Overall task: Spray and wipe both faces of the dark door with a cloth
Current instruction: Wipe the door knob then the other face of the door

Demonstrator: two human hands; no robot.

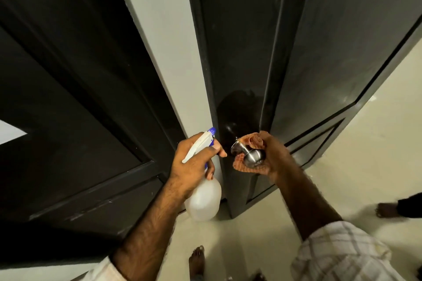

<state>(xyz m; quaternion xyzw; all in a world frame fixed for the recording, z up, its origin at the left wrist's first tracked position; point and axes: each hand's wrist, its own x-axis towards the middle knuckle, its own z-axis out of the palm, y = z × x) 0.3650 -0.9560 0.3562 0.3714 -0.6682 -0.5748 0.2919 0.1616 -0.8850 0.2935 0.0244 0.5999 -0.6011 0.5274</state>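
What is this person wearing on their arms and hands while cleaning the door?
Both hands are bare: the left hand and the right hand show no gloves, rings or watch. Both forearms are uncovered. The sleeves are pushed up: the right sleeve is pale cream with a faint grey check pattern, and only a pale corner of the left sleeve shows.

Pale tiled floor [262, 235] spreading below both hands. Strip of off-white wall [164, 41] rising above the left hand, flanked left by a second dark panelled door [68, 98]. Dim, warm light.
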